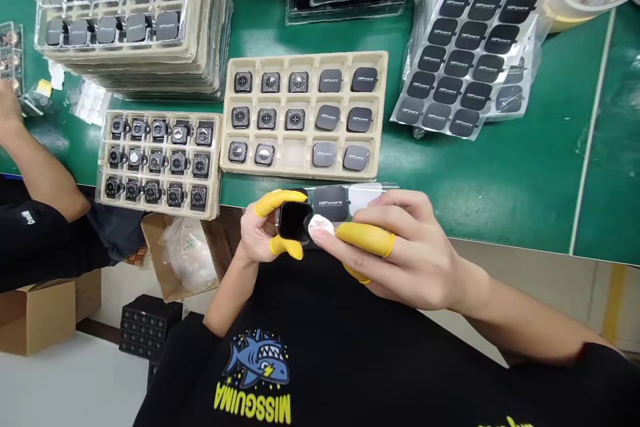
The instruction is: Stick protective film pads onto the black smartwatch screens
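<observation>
Both hands are working close to the chest, just below the green table's (500,173) near edge. Left hand (260,230) is gripping a small dark watch body (295,220) between yellow-cotted thumb and forefinger, screen side up. Right hand (400,247) is pinching a white pad (320,227) and pressing it on the body's right edge — fingers closed on the pad, not released.

Step in hand, as judged: wiping the screen. A strip of labelled film pieces (345,200) is lying just behind the hands, touching or nearly so. Next move is likely calling for a steady left grip and a clean pass across the glass before anything goes over it.

Beige tray (383,113) beyond is holding watch bodies, some face-up with film, some back-up — one cell is looking vacant.

Hard to make out: the pad's material, the body's underside, and the right thumb, hidden under the fingers. A co-worker's arm (40,173) is cut off at left.
</observation>
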Available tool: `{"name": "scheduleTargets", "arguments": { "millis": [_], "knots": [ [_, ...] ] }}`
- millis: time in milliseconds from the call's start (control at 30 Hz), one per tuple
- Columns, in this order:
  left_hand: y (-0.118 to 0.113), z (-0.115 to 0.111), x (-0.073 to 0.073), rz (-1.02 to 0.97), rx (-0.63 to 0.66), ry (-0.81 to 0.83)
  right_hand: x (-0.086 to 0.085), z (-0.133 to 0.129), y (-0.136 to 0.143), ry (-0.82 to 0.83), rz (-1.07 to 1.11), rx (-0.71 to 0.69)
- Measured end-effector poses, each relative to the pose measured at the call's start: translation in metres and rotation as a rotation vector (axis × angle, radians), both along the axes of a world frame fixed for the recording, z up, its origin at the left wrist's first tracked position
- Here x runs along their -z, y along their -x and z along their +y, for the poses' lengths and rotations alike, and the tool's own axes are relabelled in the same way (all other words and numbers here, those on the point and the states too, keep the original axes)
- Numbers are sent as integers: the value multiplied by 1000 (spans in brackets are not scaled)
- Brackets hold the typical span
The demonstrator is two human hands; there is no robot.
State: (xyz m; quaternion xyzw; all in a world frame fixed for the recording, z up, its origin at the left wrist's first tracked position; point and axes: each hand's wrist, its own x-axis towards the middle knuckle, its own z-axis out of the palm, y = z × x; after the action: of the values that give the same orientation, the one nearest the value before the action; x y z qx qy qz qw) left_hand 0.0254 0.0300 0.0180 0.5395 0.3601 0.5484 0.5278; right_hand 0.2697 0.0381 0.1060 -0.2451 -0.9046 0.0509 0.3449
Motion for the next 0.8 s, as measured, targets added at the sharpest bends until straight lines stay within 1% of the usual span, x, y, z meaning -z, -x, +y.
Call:
{"name": "scheduleTargets", "arguments": {
  "millis": [133, 200, 300, 400, 500, 567, 700, 800],
  "knots": [
    [-3, -3, 2, -17, 17, 63, 7, 2, 5, -20, 3, -59],
    [-5, -3, 2, -55, 16, 60, 13, 4, 5, -58, -19, -52],
    [-6, -4, 1, -77, -26, 65, 20, 7, 4, -99, -88, 30],
    [-6, -8, 3, -81, -62, 132, 22, 5, 1, -76, -30, 118],
    [-6, -12, 7, -104, -56, 208, 18, 0, -2, 21, 64, 198],
    [-7, -13, 10, -126, -52, 232, 12, -3, -4, 72, 69, 216],
    [-6, -15, 8, -153, -49, 238, -3, -6, -8, 96, 62, 175],
    [-5, -13, 3, -105, -62, 215, -8, -6, -9, 135, 2, 141]
  ]
}}
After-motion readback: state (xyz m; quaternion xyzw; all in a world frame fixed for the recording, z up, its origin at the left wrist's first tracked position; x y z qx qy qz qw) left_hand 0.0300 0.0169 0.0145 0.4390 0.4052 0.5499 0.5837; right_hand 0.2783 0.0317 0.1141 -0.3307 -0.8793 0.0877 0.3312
